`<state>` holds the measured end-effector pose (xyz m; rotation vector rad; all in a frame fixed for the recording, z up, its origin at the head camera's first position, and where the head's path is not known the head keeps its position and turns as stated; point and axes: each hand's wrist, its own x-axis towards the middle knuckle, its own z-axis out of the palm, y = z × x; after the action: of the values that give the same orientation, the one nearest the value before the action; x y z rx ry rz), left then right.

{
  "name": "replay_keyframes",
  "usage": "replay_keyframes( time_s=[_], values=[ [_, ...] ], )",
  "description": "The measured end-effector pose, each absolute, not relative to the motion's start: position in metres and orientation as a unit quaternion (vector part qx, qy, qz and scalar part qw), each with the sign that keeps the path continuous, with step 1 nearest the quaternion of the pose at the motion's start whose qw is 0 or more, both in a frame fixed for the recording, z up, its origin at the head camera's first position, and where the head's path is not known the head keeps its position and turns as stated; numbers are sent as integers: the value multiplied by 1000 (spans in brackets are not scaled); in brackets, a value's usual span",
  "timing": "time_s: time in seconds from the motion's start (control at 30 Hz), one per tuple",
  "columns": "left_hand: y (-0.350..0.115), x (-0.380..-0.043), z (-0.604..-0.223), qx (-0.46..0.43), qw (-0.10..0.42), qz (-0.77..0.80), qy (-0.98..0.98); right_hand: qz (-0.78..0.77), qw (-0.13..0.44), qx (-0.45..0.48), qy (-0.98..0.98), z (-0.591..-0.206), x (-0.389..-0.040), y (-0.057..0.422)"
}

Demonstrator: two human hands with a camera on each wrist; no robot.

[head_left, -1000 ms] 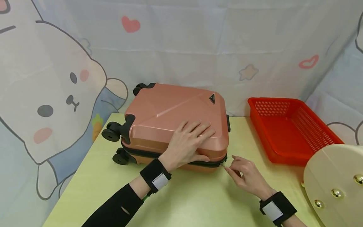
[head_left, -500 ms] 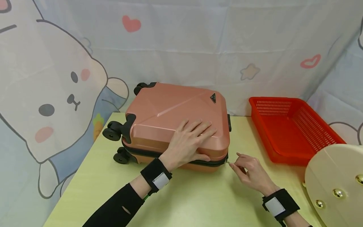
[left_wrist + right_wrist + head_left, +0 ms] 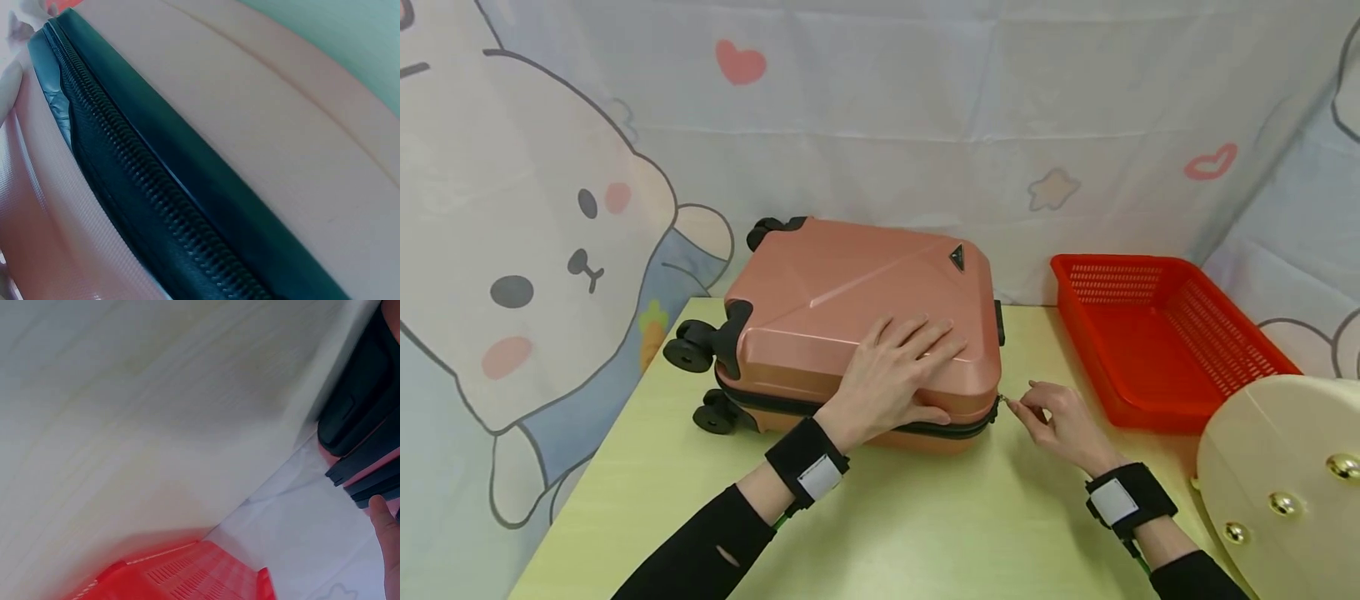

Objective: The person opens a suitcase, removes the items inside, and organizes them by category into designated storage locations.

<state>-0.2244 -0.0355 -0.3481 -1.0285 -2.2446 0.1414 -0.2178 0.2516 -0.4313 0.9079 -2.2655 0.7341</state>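
A pink hard-shell suitcase [image 3: 857, 271] lies flat on the table, wheels to the left. My left hand [image 3: 887, 379] rests on its top front edge, fingers spread, with the thumb low near the zipper band. At the front right corner my right hand [image 3: 1063, 425] pinches a small metal zipper pull [image 3: 1002, 399] between thumb and forefinger. Along the side, the closed teeth of the black zipper [image 3: 156, 181] show up close in the left wrist view. In the right wrist view one finger [image 3: 387, 531] of the right hand appears beside the suitcase's black side handle [image 3: 359, 394].
A red plastic basket [image 3: 1120, 408] stands on the yellow-green table [image 3: 925, 533] to the right of the suitcase. In front of it is a cream rounded object with gold knobs [image 3: 1262, 450]. A printed cloth [image 3: 880, 100] hangs behind.
My right hand has moved away from me and slightly right, drawing the zipper pull around the suitcase's front right corner. The left hand stays in place on the suitcase.
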Motion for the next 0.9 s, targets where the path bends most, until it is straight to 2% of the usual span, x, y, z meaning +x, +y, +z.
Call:
replay_keyframes(
  time_s=[0.3, 0.43, 0.6, 0.9],
  values=[
    [-33, -221, -349, -385, 320, 55, -864, 281, 244, 271, -888, -433, -233, 255],
    [-33, -222, -350, -380, 324, 54, -864, 282, 246, 252, -892, -435, -234, 251],
    [-30, -217, -349, -367, 327, 60, -869, 308, 261, 271, -874, -442, -228, 245],
    [5, -199, -355, -354, 324, 104, -871, 353, 237, 280, -861, -443, -214, 240]
  ],
)
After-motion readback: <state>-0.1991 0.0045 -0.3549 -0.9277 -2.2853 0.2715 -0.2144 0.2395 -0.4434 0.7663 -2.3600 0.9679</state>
